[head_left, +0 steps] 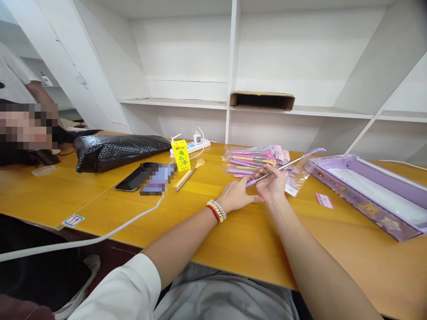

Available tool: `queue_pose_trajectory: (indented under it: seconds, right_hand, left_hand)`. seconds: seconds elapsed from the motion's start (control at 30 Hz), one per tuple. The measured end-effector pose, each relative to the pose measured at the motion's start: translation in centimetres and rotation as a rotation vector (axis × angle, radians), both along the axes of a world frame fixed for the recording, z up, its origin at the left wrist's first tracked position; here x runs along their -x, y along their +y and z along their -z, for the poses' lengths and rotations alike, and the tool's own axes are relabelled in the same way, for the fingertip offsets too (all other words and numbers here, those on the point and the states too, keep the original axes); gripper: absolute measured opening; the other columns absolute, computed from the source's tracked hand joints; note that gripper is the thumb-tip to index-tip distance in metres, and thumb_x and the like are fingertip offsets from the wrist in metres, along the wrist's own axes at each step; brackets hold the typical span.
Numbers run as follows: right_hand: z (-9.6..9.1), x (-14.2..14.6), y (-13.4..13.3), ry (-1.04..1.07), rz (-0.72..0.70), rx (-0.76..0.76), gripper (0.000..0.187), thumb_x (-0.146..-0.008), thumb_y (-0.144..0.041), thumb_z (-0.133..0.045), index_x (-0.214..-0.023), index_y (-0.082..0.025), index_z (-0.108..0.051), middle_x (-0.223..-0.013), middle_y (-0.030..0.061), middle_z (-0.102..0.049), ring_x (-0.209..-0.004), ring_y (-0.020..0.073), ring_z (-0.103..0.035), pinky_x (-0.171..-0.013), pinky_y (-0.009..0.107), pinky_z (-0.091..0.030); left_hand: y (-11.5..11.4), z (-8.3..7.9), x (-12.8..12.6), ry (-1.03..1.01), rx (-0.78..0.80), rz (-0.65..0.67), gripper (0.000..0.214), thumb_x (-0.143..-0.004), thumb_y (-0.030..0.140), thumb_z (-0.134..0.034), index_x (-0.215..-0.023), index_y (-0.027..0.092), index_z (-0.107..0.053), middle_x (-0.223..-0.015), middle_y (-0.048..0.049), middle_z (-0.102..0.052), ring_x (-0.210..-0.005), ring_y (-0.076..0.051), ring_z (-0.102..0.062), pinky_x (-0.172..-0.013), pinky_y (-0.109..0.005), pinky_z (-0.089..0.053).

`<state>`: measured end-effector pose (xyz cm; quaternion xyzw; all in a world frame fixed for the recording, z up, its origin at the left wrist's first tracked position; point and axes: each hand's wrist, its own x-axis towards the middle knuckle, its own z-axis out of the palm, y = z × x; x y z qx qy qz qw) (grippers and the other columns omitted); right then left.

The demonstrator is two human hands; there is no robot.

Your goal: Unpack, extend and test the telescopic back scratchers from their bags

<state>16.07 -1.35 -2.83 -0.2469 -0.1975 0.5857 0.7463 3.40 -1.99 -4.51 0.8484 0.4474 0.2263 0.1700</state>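
A telescopic back scratcher point(294, 161) with a purple grip and a long metal rod slants up to the right, its purple head over the table. Its purple grip end is held by my left hand point(235, 194), which wears beaded bracelets. My right hand point(274, 183), palm up, has its fingers curled round the metal rod. Just behind both hands lies a pile of bagged back scratchers point(248, 161) in clear plastic with pink cards. A yellow back scratcher point(191, 174) rests on the table to the left, its claw head pointing away.
An open purple display box point(363, 205) stands at right, beside a small pink card point(324, 201). Left are phones point(133, 178), a yellow drink carton point(180, 155), a power strip point(200, 145) and a black wrapped package point(116, 149). Another person sits far left. A cardboard box point(263, 94) is shelved.
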Motion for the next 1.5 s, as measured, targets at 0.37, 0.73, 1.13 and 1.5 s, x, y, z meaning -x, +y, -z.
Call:
queue_pose_trajectory:
  seconds: [0.37,0.73,1.13,1.5]
  right_hand:
    - [0.5,0.7,-0.1,-0.072,-0.021,-0.11,0.045,-0.059,-0.016,-0.068,-0.049,-0.018,-0.024,-0.043,-0.0084,-0.026,-0.041,0.0051,-0.034,-0.051,0.022,-0.044]
    - [-0.3,0.9,-0.3,-0.091,0.049,0.087,0.045,-0.06,-0.011,-0.06,-0.053,-0.019,-0.016,-0.034,-0.0112,-0.015,-0.03,0.004,-0.018,-0.035,0.022,-0.029]
    - [-2.0,2.0,-0.6,-0.12,0.327,0.142,0.047,-0.056,-0.006,-0.057,-0.059,-0.021,-0.013,-0.035,-0.0134,-0.012,-0.026,0.0029,-0.016,-0.028,0.02,-0.016]
    - [-1.3,0.1,-0.3,-0.077,0.245,0.063,0.045,-0.056,-0.007,-0.059,-0.057,-0.02,-0.016,-0.035,-0.0119,-0.018,-0.029,0.0031,-0.016,-0.029,0.019,-0.016]
  left_hand:
    - [1.0,-0.1,0.2,-0.25,0.089,0.245,0.066,-0.059,0.05,-0.071,-0.111,0.015,-0.05,-0.111,-0.0109,-0.057,-0.1,-0.025,-0.055,-0.082,-0.035,-0.044]
    - [-0.1,0.3,-0.5,-0.033,-0.007,0.083,0.05,-0.074,0.06,-0.05,-0.098,0.017,-0.055,-0.084,-0.0078,-0.062,-0.077,-0.024,-0.059,-0.064,-0.031,-0.044]
    - [-0.4,-0.6,-1.2,0.185,-0.058,-0.011,0.051,-0.082,0.056,-0.038,-0.111,0.016,-0.048,-0.09,-0.0158,-0.062,-0.087,-0.033,-0.06,-0.07,-0.04,-0.045]
    - [-1.0,-0.1,-1.0,0.203,-0.05,-0.084,0.07,-0.072,0.075,-0.029,-0.096,0.016,-0.058,-0.087,-0.0161,-0.063,-0.084,-0.034,-0.061,-0.07,-0.04,-0.046]
